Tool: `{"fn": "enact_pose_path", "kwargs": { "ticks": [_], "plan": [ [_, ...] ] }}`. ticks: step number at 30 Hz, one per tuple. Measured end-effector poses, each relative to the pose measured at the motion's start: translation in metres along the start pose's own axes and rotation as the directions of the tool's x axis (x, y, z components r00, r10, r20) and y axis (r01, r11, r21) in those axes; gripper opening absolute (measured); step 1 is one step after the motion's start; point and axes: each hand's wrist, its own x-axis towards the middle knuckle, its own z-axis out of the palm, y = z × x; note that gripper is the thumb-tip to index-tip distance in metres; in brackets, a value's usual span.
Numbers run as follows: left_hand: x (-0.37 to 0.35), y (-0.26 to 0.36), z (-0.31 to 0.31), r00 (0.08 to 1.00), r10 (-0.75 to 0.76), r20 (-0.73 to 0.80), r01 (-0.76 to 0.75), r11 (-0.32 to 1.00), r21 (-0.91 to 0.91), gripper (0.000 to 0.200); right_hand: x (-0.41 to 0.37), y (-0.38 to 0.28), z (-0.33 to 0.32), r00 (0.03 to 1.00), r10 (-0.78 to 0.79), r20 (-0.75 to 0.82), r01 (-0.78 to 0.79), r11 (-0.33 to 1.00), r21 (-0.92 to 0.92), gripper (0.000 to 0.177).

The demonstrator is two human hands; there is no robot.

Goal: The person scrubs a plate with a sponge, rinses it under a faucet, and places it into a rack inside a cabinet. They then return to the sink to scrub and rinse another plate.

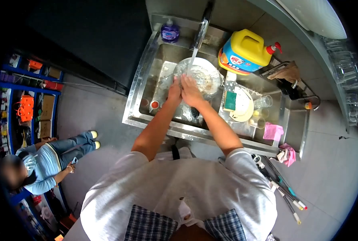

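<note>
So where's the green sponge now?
Head view, right of the right hand: the green sponge lies on the white plate, below the yellow detergent jug.

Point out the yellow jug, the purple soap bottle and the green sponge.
yellow jug [253, 54], head view, yellow upper body.
purple soap bottle [170, 33], head view, front label.
green sponge [230, 100], head view, top face.

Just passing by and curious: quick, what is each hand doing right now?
Left hand: on the rim of the dish, seemingly gripping it.
Right hand: laid on the dish; whether it grips cannot be told.
</note>
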Motion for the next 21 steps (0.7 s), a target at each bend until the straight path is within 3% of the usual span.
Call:
{"fn": "enact_pose_path", "kwargs": {
  "ticks": [2, 3, 6, 7, 10, 11, 13, 14, 15, 18, 20, 21],
  "plan": [
    [-0.017, 0.009, 0.000, 0.999, -0.022, -0.032, 0.022, 1.000, 0.002, 0.060, -0.021, -0.004, -0.034, 0.989, -0.028, 0.146, 0.026, 1.000, 0.012, 0.061],
    [-0.025, 0.012, 0.005, 1.000, -0.012, -0.021, 0.011, 1.000, -0.019, 0.063, -0.024, 0.008, -0.028, 0.988, 0.065, 0.138, -0.064, 0.998, -0.010, 0.061],
    [-0.038, 0.009, 0.021, 0.999, -0.011, -0.035, 0.010, 0.999, -0.041, 0.068, 0.001, 0.021, -0.018, 0.931, 0.338, 0.134, -0.363, 0.846, 0.390, 0.062],
    [-0.037, 0.011, 0.026, 0.999, -0.012, -0.044, 0.010, 0.999, -0.042, 0.070, 0.007, 0.014, -0.015, 0.979, 0.030, 0.202, 0.027, 0.961, -0.274, 0.059],
    [-0.026, 0.012, 0.024, 1.000, 0.008, 0.005, -0.008, 0.997, -0.082, 0.071, 0.010, -0.007, 0.000, 0.998, 0.067, -0.020, -0.057, 0.950, 0.307, 0.057],
    [-0.028, 0.012, 0.018, 1.000, -0.006, 0.011, 0.007, 0.995, -0.097, 0.068, 0.002, 0.001, -0.003, 0.999, -0.038, 0.027, 0.028, 0.953, 0.301, 0.054],
    [-0.021, 0.010, 0.007, 0.998, -0.057, -0.016, 0.055, 0.996, -0.070, 0.056, -0.020, 0.004, -0.028, 0.980, -0.054, 0.192, 0.018, 0.983, 0.181, 0.052],
    [-0.012, 0.009, 0.004, 0.996, -0.081, -0.024, 0.079, 0.995, -0.057, 0.051, -0.027, 0.004, -0.046, 0.961, -0.051, 0.272, 0.019, 0.993, 0.117, 0.051],
    [0.000, 0.002, 0.000, 0.999, -0.025, 0.020, 0.025, 0.999, -0.041, 0.045, -0.033, 0.006, -0.059, 0.941, 0.070, 0.332, -0.078, 0.997, 0.010, 0.051],
    [0.022, -0.008, -0.006, 0.989, 0.094, 0.117, -0.096, 0.995, 0.011, 0.035, -0.051, 0.041, -0.057, 0.964, 0.258, -0.070, -0.267, 0.949, -0.166, 0.065],
    [0.016, 0.007, 0.006, 0.985, 0.114, 0.132, -0.123, 0.990, 0.069, 0.034, -0.055, 0.047, -0.071, 0.840, 0.456, -0.294, -0.407, 0.888, 0.213, 0.076],
    [0.008, 0.015, 0.015, 0.992, 0.107, 0.069, -0.113, 0.990, 0.086, 0.028, -0.054, 0.062, -0.053, 0.778, 0.485, -0.400, -0.323, 0.854, 0.408, 0.081]
  ]
}}
